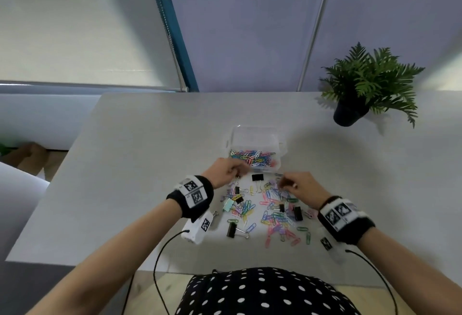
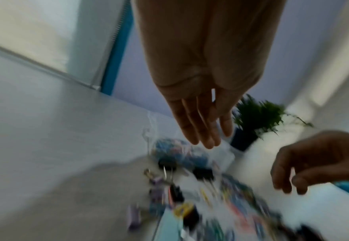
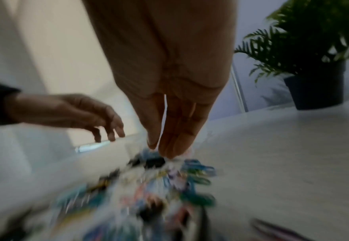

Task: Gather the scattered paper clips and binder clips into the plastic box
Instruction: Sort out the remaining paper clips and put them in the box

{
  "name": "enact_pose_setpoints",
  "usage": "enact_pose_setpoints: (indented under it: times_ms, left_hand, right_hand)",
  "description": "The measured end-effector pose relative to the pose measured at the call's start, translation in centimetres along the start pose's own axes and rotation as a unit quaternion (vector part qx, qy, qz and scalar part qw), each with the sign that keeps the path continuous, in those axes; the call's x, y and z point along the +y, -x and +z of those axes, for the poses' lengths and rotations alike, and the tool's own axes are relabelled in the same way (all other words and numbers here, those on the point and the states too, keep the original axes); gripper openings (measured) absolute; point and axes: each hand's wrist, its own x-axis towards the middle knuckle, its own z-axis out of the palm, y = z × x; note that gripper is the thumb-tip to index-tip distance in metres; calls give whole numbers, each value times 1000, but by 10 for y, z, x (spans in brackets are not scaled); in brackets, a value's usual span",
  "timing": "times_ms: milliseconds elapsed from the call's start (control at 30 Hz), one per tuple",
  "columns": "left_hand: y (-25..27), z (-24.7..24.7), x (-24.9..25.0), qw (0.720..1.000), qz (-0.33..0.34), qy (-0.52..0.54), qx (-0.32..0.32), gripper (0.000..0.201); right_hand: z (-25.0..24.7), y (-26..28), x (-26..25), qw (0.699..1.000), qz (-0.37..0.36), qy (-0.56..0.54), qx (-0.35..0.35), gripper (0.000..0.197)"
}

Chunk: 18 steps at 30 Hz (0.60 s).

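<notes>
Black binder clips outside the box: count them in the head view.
6 black binder clips visible: one before the plastic box, two left, two right, one nearest. Others may be hidden.

Your left hand (image 1: 228, 170) is hovering just before the box (image 1: 255, 149); your right hand (image 1: 300, 186) is reaching over the clips (image 1: 272, 212) beside it.

Soft daylight from the left; wrist views dim and motion-blurred, edges warped.
</notes>
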Motion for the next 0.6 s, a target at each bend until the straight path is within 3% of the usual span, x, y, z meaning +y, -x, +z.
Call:
enact_pose_setpoints:
  times_ms: [100,167,233,333,400,533,600]
  left_hand:
    - [18,33,12,988,87,-89,-95,29]
    - [25,55,18,968,134,-150,-148,29]
    - [25,75,21,957,137,-191,-168,36]
    - [19,98,25,960,102,-212,-150,46]
    - [12,105,27,956,127,-235,-121,45]
    - [3,106,36,934,171,-300,-90,49]
    - [0,108,37,932,181,-302,-85,48]
  right_hand:
    - [18,36,15,989,15,137,-62,15]
    - [26,59,24,981,46,174,-74,24]
    - [34,75,34,979,75,177,-70,37]
    - [46,85,41,983,121,125,-57,58]
    - [54,83,37,986,126,102,-49,64]
    - [69,71,30,987,103,112,-44,61]
    - [69,64,31,988,103,110,-25,46]
